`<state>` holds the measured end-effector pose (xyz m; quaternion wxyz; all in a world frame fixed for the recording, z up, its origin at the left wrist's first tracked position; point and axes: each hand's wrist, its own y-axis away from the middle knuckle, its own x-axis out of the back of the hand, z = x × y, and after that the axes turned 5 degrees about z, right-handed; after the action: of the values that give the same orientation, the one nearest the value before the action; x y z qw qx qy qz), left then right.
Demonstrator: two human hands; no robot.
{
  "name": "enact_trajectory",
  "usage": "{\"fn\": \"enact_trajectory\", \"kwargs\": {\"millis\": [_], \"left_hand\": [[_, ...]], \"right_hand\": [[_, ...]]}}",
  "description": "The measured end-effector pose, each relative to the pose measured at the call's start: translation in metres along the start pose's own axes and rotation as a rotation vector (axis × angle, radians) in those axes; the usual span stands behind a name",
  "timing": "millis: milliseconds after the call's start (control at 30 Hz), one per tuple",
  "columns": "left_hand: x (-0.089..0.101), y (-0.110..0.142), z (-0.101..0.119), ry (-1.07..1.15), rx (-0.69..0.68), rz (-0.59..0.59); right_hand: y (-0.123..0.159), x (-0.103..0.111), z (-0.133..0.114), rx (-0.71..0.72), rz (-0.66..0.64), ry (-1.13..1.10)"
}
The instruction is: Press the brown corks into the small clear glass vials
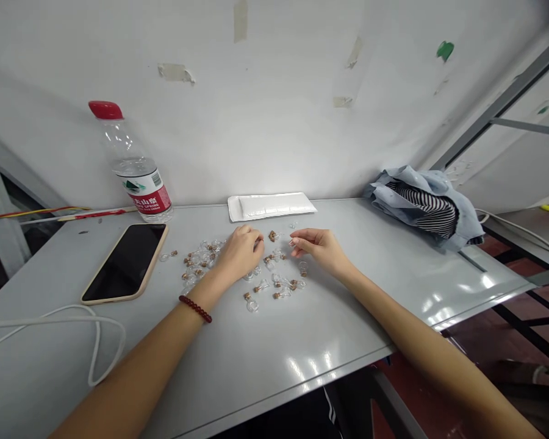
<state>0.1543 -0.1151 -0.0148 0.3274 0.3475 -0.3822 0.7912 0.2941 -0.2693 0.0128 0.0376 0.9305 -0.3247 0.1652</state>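
Observation:
Many tiny clear glass bottles with cork stoppers [260, 285] lie scattered over the grey tabletop. My left hand [240, 253], with a dark red bead bracelet at the wrist, rests among them with its fingers curled in. Its fingertips are turned away, so whatever they hold is hidden. To the right, my right hand [318, 247] has thumb and forefinger pinched together at the edge of the bottles. A small shiny bit shows at those fingertips, too small to name. One corked bottle [304, 268] lies just below this hand, and a clear piece [293, 225] sits beyond it.
A water bottle with a red cap [141, 183] stands at the back left, near a phone [125, 262]. White cables [96, 341] loop across the left side. By the wall lies a white padded packet [274, 206]. Bundled blue cloth [430, 207] sits at the right.

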Motion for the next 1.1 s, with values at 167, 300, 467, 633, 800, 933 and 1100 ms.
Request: {"fn": "enact_trajectory", "kwargs": {"millis": [167, 300, 467, 633, 800, 933, 1100], "left_hand": [[0.001, -0.001, 0.0, 0.001, 0.013, -0.014], [0.002, -0.001, 0.0, 0.006, -0.017, -0.023], [0.004, 0.003, 0.004, -0.013, -0.103, -0.083], [0.004, 0.003, 0.005, -0.037, -0.111, -0.121], [0.002, 0.0, 0.004, -0.019, -0.103, -0.117], [-0.001, -0.004, 0.005, 0.042, -0.091, -0.085], [0.002, -0.006, 0.01, 0.165, -0.082, -0.009]], "right_hand": [[0.002, -0.001, -0.004, -0.024, -0.007, -0.046], [0.002, -0.002, -0.003, -0.017, -0.021, -0.08], [0.002, -0.002, -0.002, 0.032, -0.029, -0.068], [0.001, -0.003, 0.0, 0.02, -0.022, -0.086], [0.0, -0.004, -0.001, 0.003, -0.005, -0.105], [0.0, -0.002, -0.001, -0.005, 0.005, -0.129], [0.001, 0.002, -0.003, -0.024, -0.062, -0.209]]}}
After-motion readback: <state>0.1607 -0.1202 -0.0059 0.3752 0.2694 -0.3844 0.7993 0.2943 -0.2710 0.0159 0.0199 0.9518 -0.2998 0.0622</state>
